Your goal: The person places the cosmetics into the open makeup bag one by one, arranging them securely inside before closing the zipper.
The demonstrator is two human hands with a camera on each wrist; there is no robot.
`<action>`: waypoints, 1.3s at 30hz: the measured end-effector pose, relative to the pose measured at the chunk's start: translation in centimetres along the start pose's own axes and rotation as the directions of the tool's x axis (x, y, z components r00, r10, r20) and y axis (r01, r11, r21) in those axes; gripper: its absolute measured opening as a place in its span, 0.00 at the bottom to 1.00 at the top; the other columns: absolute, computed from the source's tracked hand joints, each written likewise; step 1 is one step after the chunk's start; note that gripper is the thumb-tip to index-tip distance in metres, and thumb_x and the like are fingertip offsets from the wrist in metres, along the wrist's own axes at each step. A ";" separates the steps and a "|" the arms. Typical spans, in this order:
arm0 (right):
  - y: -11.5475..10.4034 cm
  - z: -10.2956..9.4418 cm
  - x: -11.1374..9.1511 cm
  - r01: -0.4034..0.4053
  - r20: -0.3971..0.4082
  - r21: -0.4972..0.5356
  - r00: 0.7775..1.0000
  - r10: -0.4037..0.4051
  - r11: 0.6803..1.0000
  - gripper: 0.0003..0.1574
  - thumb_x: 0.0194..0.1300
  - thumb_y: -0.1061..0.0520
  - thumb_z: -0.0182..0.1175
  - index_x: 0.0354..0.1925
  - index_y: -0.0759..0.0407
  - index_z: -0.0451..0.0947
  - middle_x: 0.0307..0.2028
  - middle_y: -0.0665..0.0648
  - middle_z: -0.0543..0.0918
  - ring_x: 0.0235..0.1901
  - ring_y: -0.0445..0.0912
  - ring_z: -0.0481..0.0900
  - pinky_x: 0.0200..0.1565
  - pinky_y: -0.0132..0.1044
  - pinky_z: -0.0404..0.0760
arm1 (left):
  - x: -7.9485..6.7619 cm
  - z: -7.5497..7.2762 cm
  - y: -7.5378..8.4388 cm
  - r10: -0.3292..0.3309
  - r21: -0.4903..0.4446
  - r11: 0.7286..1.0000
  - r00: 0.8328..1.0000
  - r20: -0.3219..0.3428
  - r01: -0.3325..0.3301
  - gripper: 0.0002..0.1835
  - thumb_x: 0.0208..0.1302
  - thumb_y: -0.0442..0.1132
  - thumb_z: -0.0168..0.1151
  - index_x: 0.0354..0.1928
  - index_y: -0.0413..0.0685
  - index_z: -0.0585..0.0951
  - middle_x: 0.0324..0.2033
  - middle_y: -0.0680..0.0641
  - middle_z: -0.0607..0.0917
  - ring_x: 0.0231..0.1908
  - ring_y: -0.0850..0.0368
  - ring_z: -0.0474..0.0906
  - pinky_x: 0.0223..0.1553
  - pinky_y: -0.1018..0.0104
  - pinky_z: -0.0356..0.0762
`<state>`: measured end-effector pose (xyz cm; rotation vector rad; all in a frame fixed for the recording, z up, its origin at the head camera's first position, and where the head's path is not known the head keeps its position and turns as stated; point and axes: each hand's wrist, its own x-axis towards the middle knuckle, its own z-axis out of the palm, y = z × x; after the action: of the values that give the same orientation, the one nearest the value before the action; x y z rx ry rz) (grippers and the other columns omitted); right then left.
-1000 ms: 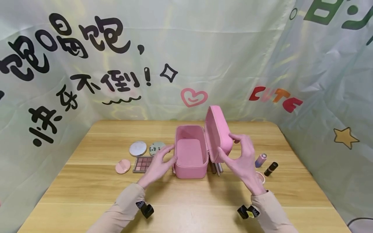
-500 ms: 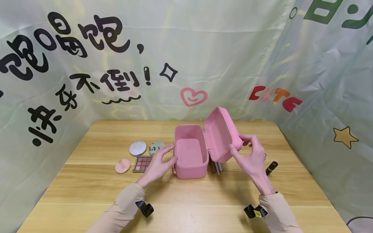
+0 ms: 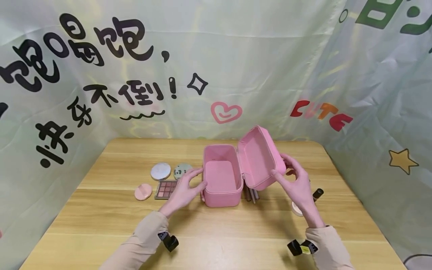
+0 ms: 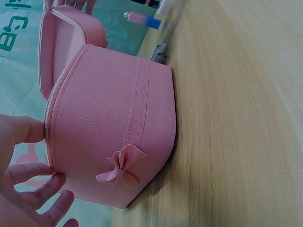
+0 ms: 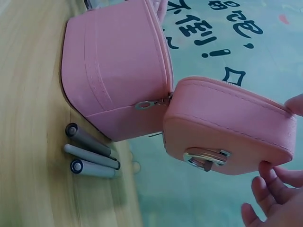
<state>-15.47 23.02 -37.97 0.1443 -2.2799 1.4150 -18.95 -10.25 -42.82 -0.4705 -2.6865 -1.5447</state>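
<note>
A pink makeup case stands upright on the wooden table, its inside bare. Its hinged lid leans outward to the right. My left hand holds the case's left rim, thumb and fingertips at the zipper edge; a pink bow sits on the wall below. My right hand grips the lid's outer end between thumb and fingers, as the right wrist view also shows. A zipper pull hangs near the hinge, and a metal buckle is on the lid's top.
Several slim pen-like tubes lie right of the case, under the lid. An eyeshadow palette, a powder puff and two round compacts lie left. Beyond my right wrist are a black tube and a pink-blue tube.
My right hand has swung the lid further out to the right and down, tilting it away from the case. My left hand has stayed at the left rim.
</note>
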 end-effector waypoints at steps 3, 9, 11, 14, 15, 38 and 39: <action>0.1 -0.4 0.1 -0.025 0.049 0.018 0.998 0.024 1.000 0.36 0.61 0.62 0.68 0.67 0.62 0.72 0.44 0.32 0.77 0.44 0.30 0.73 0.44 0.24 0.72 | 0.0 0.0 0.0 -0.012 -0.002 1.000 1.000 0.007 0.012 0.29 0.67 0.42 0.64 0.68 0.41 0.73 0.70 0.37 0.72 0.71 0.36 0.65 0.72 0.33 0.57; 0.1 -1.1 0.4 -0.066 0.139 0.081 0.989 0.055 0.995 0.35 0.65 0.64 0.64 0.68 0.67 0.68 0.48 0.32 0.76 0.47 0.29 0.74 0.46 0.20 0.75 | 0.1 -0.1 0.1 -0.021 -0.010 1.000 1.000 0.015 0.021 0.30 0.68 0.44 0.64 0.69 0.42 0.73 0.70 0.38 0.72 0.71 0.37 0.66 0.72 0.33 0.58; 0.0 -1.2 0.4 -0.083 0.155 0.105 0.986 0.066 0.991 0.34 0.66 0.65 0.62 0.68 0.68 0.67 0.49 0.32 0.76 0.48 0.29 0.74 0.47 0.19 0.76 | 0.2 0.0 0.1 -0.018 -0.011 1.000 1.000 0.012 0.018 0.30 0.67 0.44 0.64 0.69 0.42 0.73 0.70 0.38 0.72 0.70 0.38 0.68 0.71 0.34 0.59; 0.0 -1.2 0.4 -0.105 0.168 0.130 0.982 0.082 0.986 0.34 0.67 0.65 0.61 0.69 0.69 0.66 0.49 0.34 0.76 0.49 0.29 0.74 0.47 0.18 0.76 | 0.2 0.0 0.1 -0.017 -0.016 1.000 1.000 0.010 0.017 0.30 0.67 0.44 0.64 0.69 0.42 0.73 0.70 0.39 0.73 0.69 0.38 0.69 0.71 0.34 0.61; 0.0 -1.1 0.4 -0.115 0.171 0.135 0.981 0.091 0.984 0.34 0.67 0.64 0.61 0.69 0.70 0.65 0.49 0.34 0.76 0.49 0.29 0.75 0.48 0.17 0.76 | 0.1 0.1 0.1 -0.017 -0.019 1.000 1.000 0.011 0.017 0.30 0.67 0.44 0.64 0.69 0.42 0.73 0.70 0.39 0.73 0.68 0.38 0.70 0.71 0.34 0.61; 0.3 -0.8 0.4 -0.144 0.174 0.275 0.980 0.098 0.951 0.35 0.67 0.66 0.60 0.69 0.74 0.62 0.51 0.40 0.78 0.49 0.31 0.77 0.49 0.19 0.78 | -1.4 -1.6 -2.5 0.007 0.011 1.000 0.997 0.072 -0.008 0.35 0.68 0.48 0.64 0.72 0.43 0.68 0.70 0.40 0.73 0.69 0.38 0.68 0.71 0.36 0.62; 0.4 -0.8 0.4 -0.144 0.176 0.279 0.980 0.097 0.949 0.36 0.67 0.66 0.60 0.69 0.74 0.62 0.52 0.40 0.78 0.49 0.31 0.77 0.49 0.19 0.79 | -1.5 -1.7 -2.6 0.016 0.031 0.999 0.996 0.086 -0.019 0.35 0.68 0.49 0.65 0.73 0.43 0.68 0.70 0.40 0.73 0.70 0.38 0.68 0.71 0.35 0.62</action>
<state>-15.66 23.92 -37.82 0.2199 -2.2237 1.8621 -18.45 -13.31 -44.41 -0.5704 -2.7573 -1.5085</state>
